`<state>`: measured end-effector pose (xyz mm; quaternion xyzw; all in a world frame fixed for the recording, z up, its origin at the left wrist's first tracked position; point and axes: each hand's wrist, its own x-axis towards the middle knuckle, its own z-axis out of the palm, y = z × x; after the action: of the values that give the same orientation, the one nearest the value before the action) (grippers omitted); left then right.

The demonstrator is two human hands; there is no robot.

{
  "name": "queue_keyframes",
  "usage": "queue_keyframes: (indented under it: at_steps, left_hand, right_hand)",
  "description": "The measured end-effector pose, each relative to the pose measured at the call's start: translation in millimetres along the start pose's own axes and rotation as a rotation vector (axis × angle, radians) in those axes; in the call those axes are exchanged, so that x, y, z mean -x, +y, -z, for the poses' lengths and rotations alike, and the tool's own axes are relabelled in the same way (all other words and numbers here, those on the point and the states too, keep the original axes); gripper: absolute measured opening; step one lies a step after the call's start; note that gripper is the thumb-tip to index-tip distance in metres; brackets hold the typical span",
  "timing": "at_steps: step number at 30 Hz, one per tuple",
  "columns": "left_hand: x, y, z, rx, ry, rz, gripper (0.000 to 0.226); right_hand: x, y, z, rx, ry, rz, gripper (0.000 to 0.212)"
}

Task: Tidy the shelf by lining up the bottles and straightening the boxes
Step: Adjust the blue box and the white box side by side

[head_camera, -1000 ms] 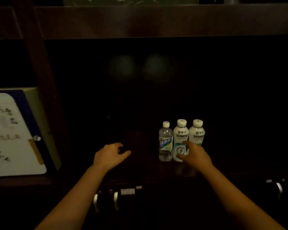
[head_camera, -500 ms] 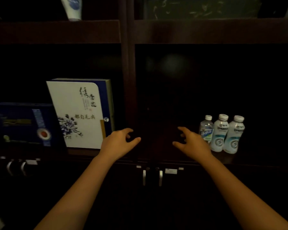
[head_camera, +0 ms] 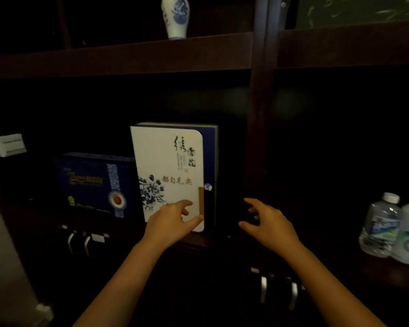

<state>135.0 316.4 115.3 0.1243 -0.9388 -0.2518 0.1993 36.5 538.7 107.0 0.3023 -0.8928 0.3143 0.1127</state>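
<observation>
You are facing a dark wooden shelf unit (head_camera: 128,55) in a dim room; most of the back of it is black and nothing can be read there. A thick upright post (head_camera: 257,138) right of centre splits the shelf into two bays, and an upper board runs across the top of the frame.

In the left bay, at the centre of the frame, a tall white box (head_camera: 168,171) with blue flowers and dark calligraphy stands upright on the shelf, its blue side edge facing right. Just beside it on the left a lower dark blue box (head_camera: 92,182) stands further back; whether the two touch is hard to tell. At the far left a small white card (head_camera: 9,145) hangs in the dark; its print is too small to read.

Your left hand (head_camera: 170,223) sits in front of the white box's lower right corner, fingers spread and loosely curled, thumb over the bottom edge; it grips nothing, and you cannot tell if the fingertips touch the cover. Your right hand (head_camera: 269,225) hovers in front of the post, fingers wide apart, empty.

At the right edge, low on the shelf of the right bay, two clear water bottles (head_camera: 380,225) with white caps stand close together; the right one is cut off by the frame.

On the upper board a blue and white vase (head_camera: 175,17) is cropped at the top. Below the shelf, pale metal handles (head_camera: 278,292) glint on dark cabinet doors.
</observation>
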Motion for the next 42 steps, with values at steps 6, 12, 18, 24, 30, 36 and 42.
queue_keyframes:
  at_steps: [6, 12, 18, 24, 30, 36, 42]
  left_hand:
    - [-47.1, -46.0, 25.6, 0.008, 0.077, 0.053, 0.062]
    - [-68.9, -84.8, 39.6, 0.036, 0.109, 0.098, 0.056]
    - [-101.3, -122.2, 49.5, 0.061, 0.112, 0.073, 0.061]
    - [-141.1, -186.9, 75.4, 0.044, 0.111, 0.031, 0.065]
    - [-183.9, -282.5, 127.4, -0.031, 0.108, -0.073, 0.065]
    - [-223.0, -369.8, 181.7, -0.139, 0.162, -0.167, 0.07]
    - [-268.6, -435.3, 239.0, -0.388, 0.021, -0.21, 0.093]
  right_hand:
    - [-64.5, -24.1, -48.2, -0.105, 0.01, 0.032, 0.068]
    - [-91.1, -37.6, -79.0, -0.081, -0.046, 0.045, 0.069]
    - [-114.5, -54.7, -103.3, -0.034, -0.073, 0.053, 0.065]
    - [-146.9, -95.5, -139.2, -0.05, -0.046, 0.026, 0.063]
    - [-181.8, -164.2, -194.8, -0.101, -0.091, 0.037, 0.065]
    - [-223.6, -262.0, -251.7, -0.101, -0.027, 0.111, 0.071]
    - [-287.0, -328.5, -284.7, 0.105, 0.029, 0.179, 0.079]
